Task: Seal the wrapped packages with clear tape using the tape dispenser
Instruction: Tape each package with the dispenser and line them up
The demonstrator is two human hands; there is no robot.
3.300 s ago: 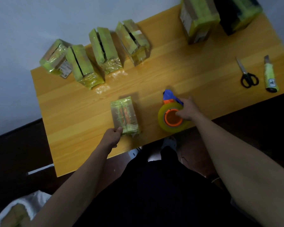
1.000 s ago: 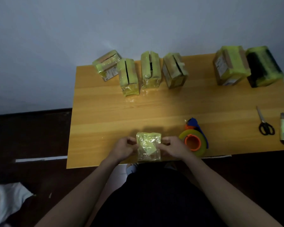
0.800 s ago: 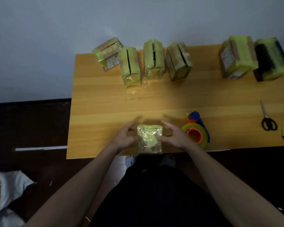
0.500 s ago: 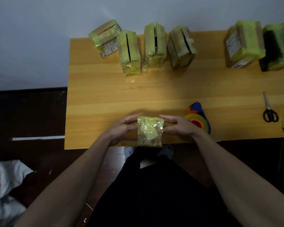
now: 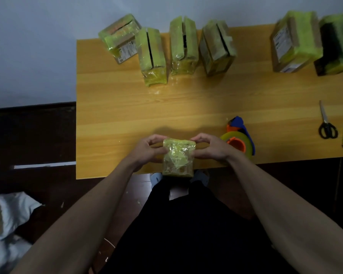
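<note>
Left hand [image 5: 147, 151] and right hand [image 5: 208, 149] grip the wrapped package [image 5: 178, 157] with curled fingers, left of the tape dispenser [image 5: 238, 140]

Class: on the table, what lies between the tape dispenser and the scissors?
Nothing: in the head view, only bare table lies between the tape dispenser and the scissors.

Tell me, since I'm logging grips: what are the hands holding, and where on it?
Both hold the wrapped package: left hand on its left side, right hand on its right side, fingers curled around its upper corners.
</note>
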